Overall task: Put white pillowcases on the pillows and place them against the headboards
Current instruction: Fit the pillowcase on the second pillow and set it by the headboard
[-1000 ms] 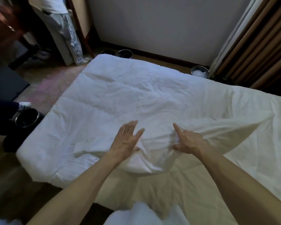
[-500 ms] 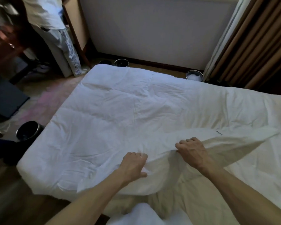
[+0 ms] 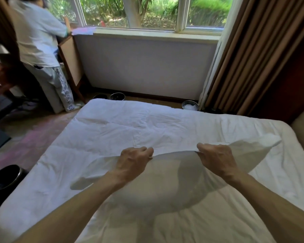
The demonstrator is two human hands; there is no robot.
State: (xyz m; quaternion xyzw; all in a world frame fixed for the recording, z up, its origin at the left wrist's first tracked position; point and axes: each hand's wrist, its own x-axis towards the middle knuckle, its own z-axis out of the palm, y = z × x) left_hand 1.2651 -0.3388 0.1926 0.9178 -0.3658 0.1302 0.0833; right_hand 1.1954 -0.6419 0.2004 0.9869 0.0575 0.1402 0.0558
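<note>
Both hands, L hand [image 3: 132,161] & R hand [image 3: 218,160], curl round top edge of the white pillowcase [image 3: 167,183], held up over the bed [image 3: 130,127] at frame centre; fingertips tucked out of sight; can't tell what's inside; person [image 3: 39,41] upper left partly cut off

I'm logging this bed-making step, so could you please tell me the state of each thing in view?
Pillowcase: held up by its upper edge, sagging in the middle.
Left hand: grips that upper edge.
Right hand: grips the same edge.
Bed: covered with a wrinkled white duvet.
Curtain: drawn aside.
Bin by the curtain: holds something white.
</note>
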